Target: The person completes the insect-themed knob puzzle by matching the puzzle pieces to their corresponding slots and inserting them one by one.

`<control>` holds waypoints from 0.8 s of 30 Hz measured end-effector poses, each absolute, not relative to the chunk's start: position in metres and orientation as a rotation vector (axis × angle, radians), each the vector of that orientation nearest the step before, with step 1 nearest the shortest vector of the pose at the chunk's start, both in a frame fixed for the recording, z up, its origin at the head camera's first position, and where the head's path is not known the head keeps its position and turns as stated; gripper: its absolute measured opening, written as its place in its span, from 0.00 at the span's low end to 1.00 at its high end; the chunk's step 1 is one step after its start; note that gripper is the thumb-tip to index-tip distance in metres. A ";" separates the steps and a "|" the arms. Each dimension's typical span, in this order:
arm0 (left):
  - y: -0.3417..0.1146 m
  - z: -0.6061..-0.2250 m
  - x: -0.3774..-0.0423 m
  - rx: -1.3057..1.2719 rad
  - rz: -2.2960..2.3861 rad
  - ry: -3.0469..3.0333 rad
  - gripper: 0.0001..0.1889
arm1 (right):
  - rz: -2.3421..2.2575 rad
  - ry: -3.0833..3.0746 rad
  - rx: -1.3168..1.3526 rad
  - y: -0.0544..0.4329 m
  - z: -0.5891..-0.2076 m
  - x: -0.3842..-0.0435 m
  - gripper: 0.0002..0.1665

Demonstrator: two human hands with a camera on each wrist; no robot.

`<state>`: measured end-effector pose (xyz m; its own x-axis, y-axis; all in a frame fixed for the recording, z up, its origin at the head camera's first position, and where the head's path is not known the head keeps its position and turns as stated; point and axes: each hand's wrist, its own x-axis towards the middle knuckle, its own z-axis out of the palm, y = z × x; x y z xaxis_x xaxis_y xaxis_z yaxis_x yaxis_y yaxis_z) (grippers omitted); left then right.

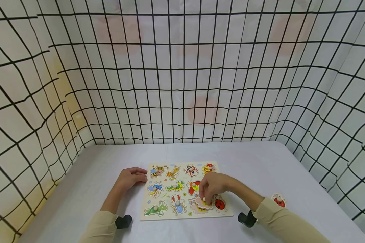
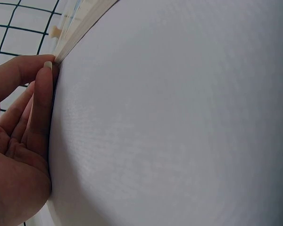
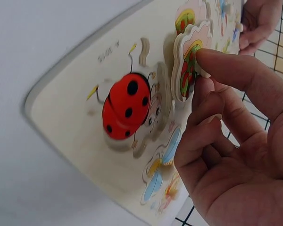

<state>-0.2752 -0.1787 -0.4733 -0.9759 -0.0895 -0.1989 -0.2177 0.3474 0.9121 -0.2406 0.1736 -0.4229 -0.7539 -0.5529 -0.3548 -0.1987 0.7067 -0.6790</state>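
Observation:
A wooden peg puzzle board (image 1: 182, 217) with printed insects lies flat on the white table. My right hand (image 1: 213, 185) pinches a pink puzzle piece (image 3: 191, 61) with a scalloped edge between thumb and fingers. That piece is tilted just over the pink printed spot in the board's lower right, partly hidden by the fingers. Beside it is the red ladybug picture (image 3: 127, 108) in its recess, with no knob visible. My left hand (image 1: 131, 178) rests on the table, its fingertips (image 2: 48, 66) touching the board's left edge.
A loose ladybug piece (image 1: 279, 200) lies on the table to the right of the board, near the right forearm. Several knobbed pieces, among them a green caterpillar (image 1: 175, 186), sit in the board. Walls with a black grid (image 1: 182, 108) surround the table's back and sides.

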 end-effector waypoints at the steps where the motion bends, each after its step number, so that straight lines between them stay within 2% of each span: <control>1: -0.179 -0.473 -0.275 -0.283 1.707 2.485 0.13 | -0.850 2.361 -0.579 0.172 -0.423 -0.240 0.09; 24: -0.178 -0.473 -0.276 -0.298 1.704 2.486 0.13 | -0.835 2.324 -0.577 0.154 -0.422 -0.231 0.11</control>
<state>-0.2760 -0.1781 -0.4732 -0.9743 -0.0973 -0.2030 -0.2245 0.3496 0.9096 -0.2310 0.1542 -0.4217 -0.7281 -0.5673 -0.3847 -0.1927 0.7080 -0.6794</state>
